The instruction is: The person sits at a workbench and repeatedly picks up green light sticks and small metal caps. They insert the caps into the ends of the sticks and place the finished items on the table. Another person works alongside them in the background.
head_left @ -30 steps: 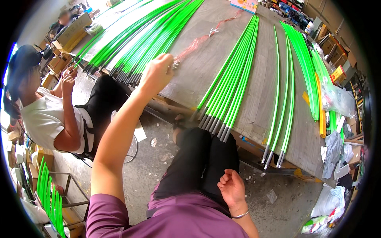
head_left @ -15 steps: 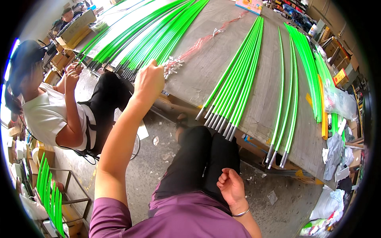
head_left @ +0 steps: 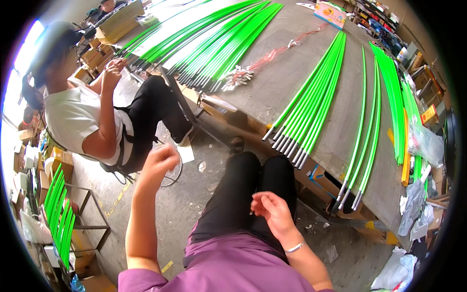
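Note:
My left hand (head_left: 159,164) is raised over the floor left of my knees, its fingers curled closed. Whatever it holds, if anything, is too small or hidden to see. Above my right thigh, my right hand (head_left: 272,210) has its fingers bent in toward the thumb, and I cannot make out anything in them. Nearest to it on the table lies a fanned bundle of green rods (head_left: 316,97) with grey tips pointing at me. A thin red string bundle with white ends (head_left: 239,76) lies farther left on the table.
Three separate green rods (head_left: 361,131) lie right of the bundle, with more green rods (head_left: 389,97) beyond. Other rods (head_left: 214,48) cover the table's far left. A person in a white top (head_left: 87,121) sits at my left. A pink box (head_left: 330,15) stands at the back.
My left hand has come down and back from beside the string bundle to over the floor. My right hand has shifted slightly up and left. The view has turned a little leftward.

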The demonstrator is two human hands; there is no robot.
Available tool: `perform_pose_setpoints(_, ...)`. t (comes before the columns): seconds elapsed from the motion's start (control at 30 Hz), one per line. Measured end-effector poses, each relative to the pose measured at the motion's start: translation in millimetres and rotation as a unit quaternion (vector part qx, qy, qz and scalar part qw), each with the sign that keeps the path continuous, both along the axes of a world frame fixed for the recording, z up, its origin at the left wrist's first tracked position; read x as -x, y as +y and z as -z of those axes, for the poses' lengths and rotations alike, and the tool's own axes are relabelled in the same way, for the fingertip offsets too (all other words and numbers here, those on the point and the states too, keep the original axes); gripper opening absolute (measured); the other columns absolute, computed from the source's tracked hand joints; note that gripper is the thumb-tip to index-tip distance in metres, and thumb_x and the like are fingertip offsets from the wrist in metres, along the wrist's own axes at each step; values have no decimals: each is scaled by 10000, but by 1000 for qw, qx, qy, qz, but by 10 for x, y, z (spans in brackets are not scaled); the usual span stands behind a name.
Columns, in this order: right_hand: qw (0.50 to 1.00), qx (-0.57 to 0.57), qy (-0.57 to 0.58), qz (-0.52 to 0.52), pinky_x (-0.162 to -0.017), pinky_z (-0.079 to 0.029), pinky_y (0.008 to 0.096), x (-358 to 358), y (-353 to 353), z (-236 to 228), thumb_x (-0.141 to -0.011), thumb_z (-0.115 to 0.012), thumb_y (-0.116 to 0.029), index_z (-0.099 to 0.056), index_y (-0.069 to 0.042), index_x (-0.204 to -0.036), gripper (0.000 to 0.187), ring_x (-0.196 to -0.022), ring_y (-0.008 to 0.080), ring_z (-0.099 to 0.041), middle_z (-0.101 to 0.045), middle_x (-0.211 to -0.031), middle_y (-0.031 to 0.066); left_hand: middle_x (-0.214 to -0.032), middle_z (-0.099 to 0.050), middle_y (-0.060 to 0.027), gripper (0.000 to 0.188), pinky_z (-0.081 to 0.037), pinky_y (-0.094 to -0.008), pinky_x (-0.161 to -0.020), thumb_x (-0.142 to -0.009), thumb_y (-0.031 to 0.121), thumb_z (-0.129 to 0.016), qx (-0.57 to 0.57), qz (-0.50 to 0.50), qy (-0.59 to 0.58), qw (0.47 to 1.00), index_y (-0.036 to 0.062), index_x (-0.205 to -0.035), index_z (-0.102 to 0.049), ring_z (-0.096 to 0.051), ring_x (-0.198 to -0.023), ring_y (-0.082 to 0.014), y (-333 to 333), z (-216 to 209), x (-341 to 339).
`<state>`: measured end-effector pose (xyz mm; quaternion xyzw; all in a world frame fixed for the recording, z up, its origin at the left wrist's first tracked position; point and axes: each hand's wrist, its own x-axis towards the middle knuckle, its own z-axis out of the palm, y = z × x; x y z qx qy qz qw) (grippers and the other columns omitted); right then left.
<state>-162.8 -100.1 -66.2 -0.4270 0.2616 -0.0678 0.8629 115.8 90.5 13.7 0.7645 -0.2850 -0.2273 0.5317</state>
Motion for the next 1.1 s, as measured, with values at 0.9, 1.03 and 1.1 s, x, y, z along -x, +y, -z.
perform_pose_setpoints(0.9, 992, -70, -26, -105, -439, -224, 192, -170, 373, -589, -1002, -457, -227, -547, -57, -883, 226, -504, 23, -305, -384, -609, -63, -821, -576, -79, 83, -475, -353, -718, -777, 126, -671, -232, 326, -99, 911, 54, -802, -636, -570, -823, -283, 1448, 398, 1495)
perform_pose_setpoints(1.03, 995, -60, 13, -73, -465, -227, 189, 480, 326, -595, -996, -479, -284, -550, -52, -879, 270, -523, 22, -291, -394, -623, -67, -988, -610, -102, 238, -452, -413, -850, -809, 175, -655, -190, 369, -246, 876, 52, -1012, -630, -567, -954, -290, 339, 397, 1482)
perform_pose_setpoints(1.1, 994, -46, 37, -88, -466, -238, 193, 632, 380, -542, -1001, -468, -262, -535, -29, -880, 271, -515, 32, -296, -387, -614, -48, -1152, -602, -156, 329, -434, -409, -946, -854, 190, -625, -83, 352, -123, 924, 28, -1139, -605, -557, -1085, -331, -84, 360, 1569)
